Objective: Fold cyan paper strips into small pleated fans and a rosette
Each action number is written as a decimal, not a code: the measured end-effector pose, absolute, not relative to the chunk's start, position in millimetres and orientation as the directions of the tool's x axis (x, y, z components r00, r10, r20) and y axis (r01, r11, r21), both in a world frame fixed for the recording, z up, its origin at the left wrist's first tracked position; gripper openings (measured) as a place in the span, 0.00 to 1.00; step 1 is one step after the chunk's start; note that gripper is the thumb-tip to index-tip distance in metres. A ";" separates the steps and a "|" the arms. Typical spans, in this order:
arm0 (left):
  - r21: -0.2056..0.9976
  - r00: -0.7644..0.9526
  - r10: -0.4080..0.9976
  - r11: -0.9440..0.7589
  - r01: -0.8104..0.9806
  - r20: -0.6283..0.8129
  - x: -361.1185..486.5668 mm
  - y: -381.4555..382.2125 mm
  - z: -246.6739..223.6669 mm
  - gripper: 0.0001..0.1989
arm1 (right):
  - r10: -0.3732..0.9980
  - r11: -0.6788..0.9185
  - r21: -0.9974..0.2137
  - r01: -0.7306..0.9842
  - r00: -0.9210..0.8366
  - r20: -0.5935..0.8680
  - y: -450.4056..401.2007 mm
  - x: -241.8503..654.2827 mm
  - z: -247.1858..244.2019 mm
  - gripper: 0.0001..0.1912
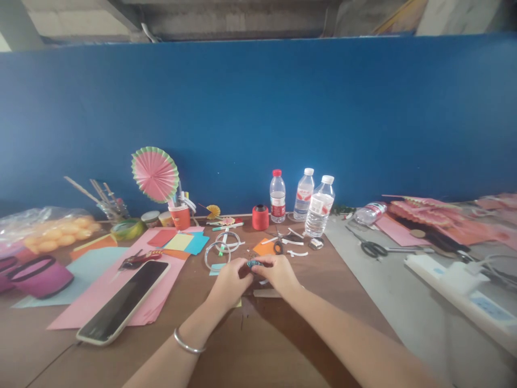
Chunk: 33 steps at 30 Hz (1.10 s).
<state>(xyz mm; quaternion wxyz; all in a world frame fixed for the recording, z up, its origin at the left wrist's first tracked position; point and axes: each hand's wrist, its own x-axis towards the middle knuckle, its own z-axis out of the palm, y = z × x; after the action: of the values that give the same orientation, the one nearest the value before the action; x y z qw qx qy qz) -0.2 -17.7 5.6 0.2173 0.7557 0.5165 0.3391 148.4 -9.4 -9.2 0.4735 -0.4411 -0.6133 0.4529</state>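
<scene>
My left hand (pixel 232 280) and my right hand (pixel 278 274) meet over the brown table (pixel 250 350). Between their fingertips is a small blue pleated paper piece (pixel 253 263), pinched from both sides. Just beyond the hands lie an orange paper square (pixel 264 247) and black-handled scissors (pixel 278 247), partly hidden. White paper strips (pixel 297 253) are scattered to the right of them. Clear tubing (pixel 218 250) is coiled behind my left hand.
Three bottles, one of them red-capped (pixel 277 196), stand behind beside a red container (pixel 260 217). A phone (pixel 125 302) rests on pink paper (pixel 72 318) at left. A power strip (pixel 460 291) and more scissors (pixel 374 249) lie at right.
</scene>
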 end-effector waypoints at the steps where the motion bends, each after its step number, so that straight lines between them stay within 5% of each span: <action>1: 0.661 0.240 0.924 -0.380 0.647 0.296 -0.1 -17.8 5.1 0.03 | 0.963 0.239 -0.960 0.145 -0.160 0.215 -9.3 148.5 -9.6 0.13; 10: 0.659 0.254 0.922 -0.386 0.645 0.292 2.5 -18.9 2.7 0.07 | 0.930 0.366 -0.842 0.396 -0.184 0.318 -14.9 148.8 -7.6 0.14; 27: 0.736 0.260 0.944 -0.322 0.595 0.202 5.7 -22.7 4.7 0.06 | 0.955 0.282 -0.953 0.112 -0.126 0.268 -20.5 142.1 -12.3 0.17; 33: 0.943 0.263 0.965 -0.091 0.320 0.004 2.2 -14.2 2.2 0.05 | 0.889 0.403 -0.910 0.102 -0.281 0.362 -11.8 148.2 -10.0 0.24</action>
<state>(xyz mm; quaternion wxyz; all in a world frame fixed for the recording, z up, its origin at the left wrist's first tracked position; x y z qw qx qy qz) 2.2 -14.2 2.2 0.4582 0.6493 0.4947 0.3518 148.2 -11.8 -10.0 0.4789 -0.3605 -0.6870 0.4107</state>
